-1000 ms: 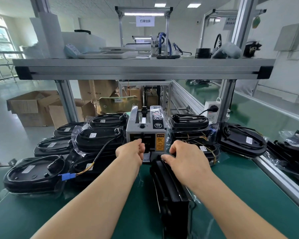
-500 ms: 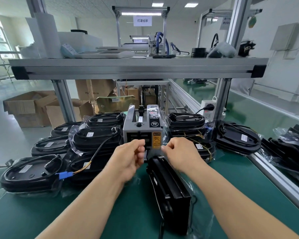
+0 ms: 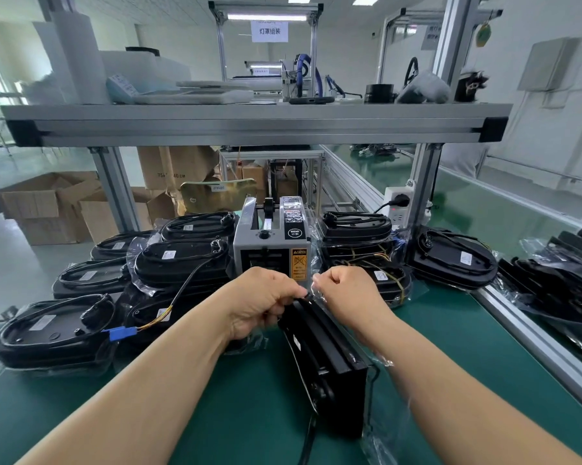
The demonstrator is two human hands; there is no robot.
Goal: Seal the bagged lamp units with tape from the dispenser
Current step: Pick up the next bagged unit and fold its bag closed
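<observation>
Pinching bag edge (image 3: pixel 313 294) beside dispenser (image 3: pixel 269 245).

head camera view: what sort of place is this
Most likely a factory assembly or packing line: stacks of bagged lamp units on a green workbench, an electric tape dispenser, and cardboard boxes on the floor.

Premises: factory assembly floor. A green-matted table (image 3: pixel 242 404) carries a tape dispenser (image 3: pixel 269 250). Identical bagged lamp units (image 3: pixel 178 266) are stacked to its left and right. An aluminium-frame shelf (image 3: pixel 249 125) runs above it. Behind it stand more framed stations (image 3: pixel 313 55) under a hanging sign (image 3: pixel 269 30). Cardboard boxes (image 3: pixel 44 206) sit on the floor behind-left.
</observation>
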